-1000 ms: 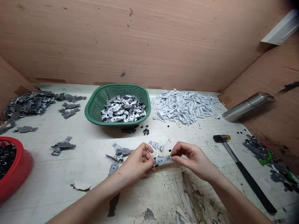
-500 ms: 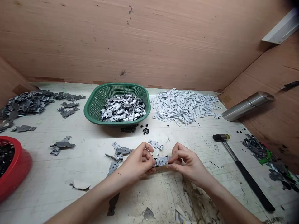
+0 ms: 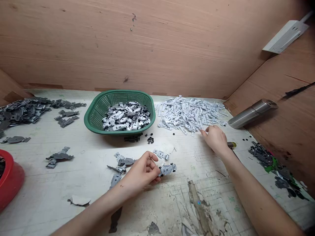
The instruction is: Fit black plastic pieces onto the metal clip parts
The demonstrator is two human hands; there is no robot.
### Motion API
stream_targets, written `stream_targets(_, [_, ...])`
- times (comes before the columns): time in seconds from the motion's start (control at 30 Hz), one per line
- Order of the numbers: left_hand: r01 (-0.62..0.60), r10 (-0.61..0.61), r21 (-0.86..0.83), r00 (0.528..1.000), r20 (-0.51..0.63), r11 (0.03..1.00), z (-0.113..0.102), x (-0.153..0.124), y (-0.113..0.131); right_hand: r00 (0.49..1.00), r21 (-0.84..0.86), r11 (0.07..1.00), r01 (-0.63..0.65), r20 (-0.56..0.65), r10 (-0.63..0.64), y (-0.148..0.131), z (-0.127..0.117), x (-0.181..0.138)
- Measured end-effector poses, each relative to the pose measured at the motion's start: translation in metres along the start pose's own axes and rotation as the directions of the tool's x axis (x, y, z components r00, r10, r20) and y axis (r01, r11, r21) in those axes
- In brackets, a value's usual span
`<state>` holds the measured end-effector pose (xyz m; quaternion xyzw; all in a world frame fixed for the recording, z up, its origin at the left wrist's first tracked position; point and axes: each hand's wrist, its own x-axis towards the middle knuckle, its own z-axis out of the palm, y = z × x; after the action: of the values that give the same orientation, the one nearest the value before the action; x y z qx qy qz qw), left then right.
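Note:
In my left hand [image 3: 147, 168] is a small grey toy car chassis [image 3: 167, 169] with black wheels, its near end pinched between thumb and fingers. My right hand [image 3: 215, 139] is stretched out at the front right edge of the pile of thin white plastic parts [image 3: 188, 113], fingers apart, with nothing seen in them. Just behind the held chassis lies a light grey chassis piece [image 3: 161, 154]. Several more grey chassis pieces [image 3: 126, 161] lie beside my left wrist.
A green basket [image 3: 90, 123] holds wheeled car pieces. Small black wheels [image 3: 150, 140] lie before it. Grey parts [image 3: 22, 111] are heaped at the left, above a red tub [image 3: 14, 183]. At the right stand a metal cylinder [image 3: 251, 114] and a hammer [image 3: 231, 145], mostly hidden by my right arm.
My right hand has let go of the chassis and moved away, up and right, to the white pile. My left hand still grips the chassis. The view has shifted slightly right.

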<state>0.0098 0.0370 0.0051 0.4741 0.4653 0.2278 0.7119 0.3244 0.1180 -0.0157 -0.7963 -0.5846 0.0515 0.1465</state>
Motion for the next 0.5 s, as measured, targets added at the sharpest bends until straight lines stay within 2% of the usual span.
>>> stream_targets(0.07, [0.0,0.0,0.01,1.0,0.006,1.0,-0.001,0.0,0.0,0.997,-0.022,0.997,-0.076,-0.008,0.076,0.007,0.003,0.013])
stream_targets(0.23, [0.014,-0.015,0.022,1.0,0.022,1.0,-0.002,0.0,0.001,0.983,0.058,0.99,-0.128,0.141,0.119,0.016,0.006,0.017])
stream_targets(0.4, [0.029,-0.029,0.016,0.999,0.021,0.999,-0.001,0.0,0.0,0.958,0.277,0.954,-0.111,0.285,0.028,0.007,-0.004,-0.027])
stream_targets(0.47, [0.028,-0.028,0.025,0.999,0.021,0.999,-0.001,0.0,0.0,0.933,0.412,0.903,-0.119,0.359,-0.041,-0.004,-0.011,-0.053])
stream_targets(0.5, [0.024,-0.025,0.031,0.999,0.021,0.999,-0.001,0.0,-0.001,0.911,0.509,0.85,-0.139,0.401,-0.091,-0.011,-0.014,-0.066])
